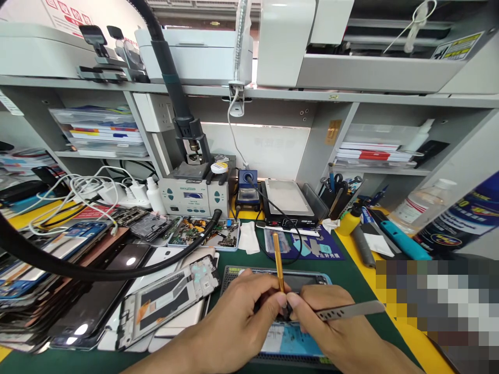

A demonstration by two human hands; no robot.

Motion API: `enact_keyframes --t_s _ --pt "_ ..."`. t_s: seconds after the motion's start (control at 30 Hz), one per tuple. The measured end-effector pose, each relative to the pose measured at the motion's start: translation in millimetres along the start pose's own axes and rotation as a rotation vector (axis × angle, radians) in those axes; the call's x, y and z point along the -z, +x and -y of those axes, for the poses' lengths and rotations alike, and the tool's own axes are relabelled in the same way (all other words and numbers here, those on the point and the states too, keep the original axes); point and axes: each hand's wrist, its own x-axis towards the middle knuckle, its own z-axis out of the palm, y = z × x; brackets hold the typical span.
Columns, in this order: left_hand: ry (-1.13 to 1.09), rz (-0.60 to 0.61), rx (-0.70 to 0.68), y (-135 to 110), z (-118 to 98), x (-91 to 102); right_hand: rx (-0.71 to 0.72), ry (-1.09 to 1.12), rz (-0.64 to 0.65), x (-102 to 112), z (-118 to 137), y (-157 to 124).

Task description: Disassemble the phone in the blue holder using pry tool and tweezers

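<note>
On the green-covered desk (362, 285), a dark-faced device (307, 283) is placed at near centre, below the fingers and largely hidden, its long axis not discernible. From the right hand (327, 298), where it is clasped, a flat grey metal strip (360, 310) is pointed right. The slender, shiny gold tool (278, 259), nearly upright, is pinched low by the left hand (249, 304), the nearer, with the right thumb just beside.

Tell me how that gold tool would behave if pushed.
Laid down, the gold tool would probably roll: its shaft looks round. It seems stiff, straight above the left hand and right hand. Its shiny surface may be slippery.
</note>
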Motion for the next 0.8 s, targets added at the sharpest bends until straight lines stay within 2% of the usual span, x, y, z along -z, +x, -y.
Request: enact_keyframes --t_s 0.8 --pt "0.026 0.045 0.012 0.7 -1.4 -1.9 0.012 -0.034 0.003 5.0 6.2 1.2"
